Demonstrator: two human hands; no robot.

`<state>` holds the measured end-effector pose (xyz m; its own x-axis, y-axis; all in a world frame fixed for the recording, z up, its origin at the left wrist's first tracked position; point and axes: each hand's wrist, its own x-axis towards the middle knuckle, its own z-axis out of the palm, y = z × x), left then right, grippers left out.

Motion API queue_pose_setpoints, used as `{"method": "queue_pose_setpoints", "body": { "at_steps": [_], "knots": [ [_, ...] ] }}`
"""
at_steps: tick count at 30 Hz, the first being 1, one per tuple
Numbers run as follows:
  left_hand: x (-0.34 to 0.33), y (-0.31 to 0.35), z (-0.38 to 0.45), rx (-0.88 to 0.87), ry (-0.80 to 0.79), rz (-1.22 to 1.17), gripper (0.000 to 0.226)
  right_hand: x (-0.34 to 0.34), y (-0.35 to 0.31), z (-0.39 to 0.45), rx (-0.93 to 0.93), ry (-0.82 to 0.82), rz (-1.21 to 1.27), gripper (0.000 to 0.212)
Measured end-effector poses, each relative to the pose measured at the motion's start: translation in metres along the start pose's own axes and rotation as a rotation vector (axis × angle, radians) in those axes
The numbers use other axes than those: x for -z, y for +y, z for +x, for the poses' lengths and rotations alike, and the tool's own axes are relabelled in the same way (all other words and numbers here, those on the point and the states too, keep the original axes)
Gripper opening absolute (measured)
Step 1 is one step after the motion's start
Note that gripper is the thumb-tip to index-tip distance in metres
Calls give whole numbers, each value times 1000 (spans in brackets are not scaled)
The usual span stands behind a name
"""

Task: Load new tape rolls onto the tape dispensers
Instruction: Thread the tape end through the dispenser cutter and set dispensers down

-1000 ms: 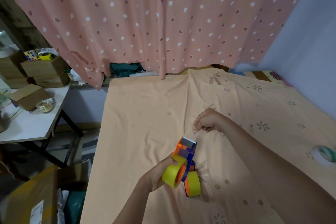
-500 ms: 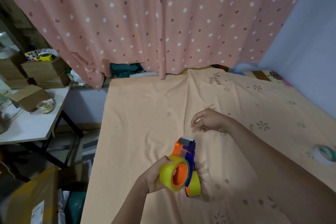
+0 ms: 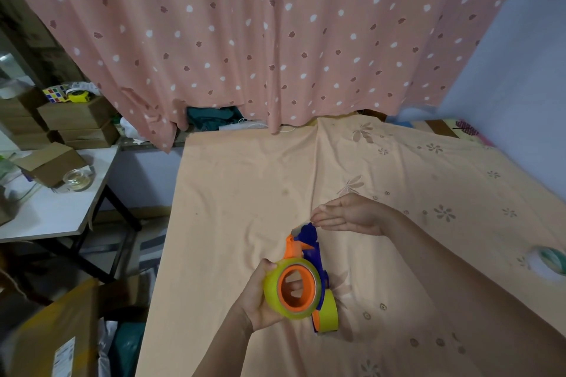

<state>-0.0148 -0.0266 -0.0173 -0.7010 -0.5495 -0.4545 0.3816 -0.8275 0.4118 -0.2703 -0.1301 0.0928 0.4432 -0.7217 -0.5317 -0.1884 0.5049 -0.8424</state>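
My left hand (image 3: 258, 300) grips an orange and blue tape dispenser (image 3: 306, 249) by its loaded yellowish tape roll (image 3: 275, 294), held above the bed. The orange hub faces me. A second dispenser with a yellow roll (image 3: 328, 315) lies on the sheet just behind and below it. My right hand (image 3: 349, 216) hovers flat, fingers extended and together, its fingertips at the dispenser's blue cutter end; a bit of tape seems to stick near the fingertips. A green-cored tape roll (image 3: 551, 260) lies at the bed's right edge.
The peach sheet (image 3: 245, 193) covers the bed. A dotted pink curtain (image 3: 275, 40) hangs behind. At left stands a white table (image 3: 55, 211) with cardboard boxes (image 3: 76, 119) and a clear tape roll (image 3: 78, 179). A box (image 3: 61, 343) sits on the floor.
My left hand turned the dispenser so the roll's orange hub faces me. My right hand opened from a pinch above the cutter to flat fingers resting at the cutter end.
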Motion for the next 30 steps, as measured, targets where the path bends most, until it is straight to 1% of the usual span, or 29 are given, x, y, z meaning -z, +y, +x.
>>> {"method": "queue_pose_setpoints", "body": {
  "at_steps": [2,3,5,6,8,10,12,14,17,18,21,26,30],
  "knots": [
    [-3,1,-1,-30,-16,-60,56,-3,3,-3,38,-51,32,29],
    [-4,1,-2,-38,-22,-89,55,-5,6,-4,66,-51,25,32],
    [-8,2,-3,-34,-20,-132,61,-10,12,-5,146,17,-58,33],
    [-10,2,-3,-29,-25,-150,66,-15,14,-4,201,94,-97,28],
    [-15,2,-2,-26,-49,-173,76,-27,19,0,328,319,-113,15],
    [-18,2,1,-29,-82,-193,87,-38,24,4,435,516,-181,13],
    [-22,2,4,-29,-141,-237,92,-47,30,8,482,631,-278,14],
    [-27,0,6,-46,-160,-290,87,-56,37,7,516,706,-313,16],
    [-32,2,8,-96,-138,-309,82,-68,44,6,542,710,-243,42],
    [-32,2,9,-105,-121,-303,82,-71,47,6,536,713,-212,41],
    [-30,0,10,-98,-92,-345,79,-75,57,11,491,774,-228,24],
    [-23,-5,14,-81,-29,-402,77,-86,74,18,498,794,-180,40],
    [-21,-5,16,-78,31,-405,73,-90,81,23,442,767,-109,35]
  ]
}}
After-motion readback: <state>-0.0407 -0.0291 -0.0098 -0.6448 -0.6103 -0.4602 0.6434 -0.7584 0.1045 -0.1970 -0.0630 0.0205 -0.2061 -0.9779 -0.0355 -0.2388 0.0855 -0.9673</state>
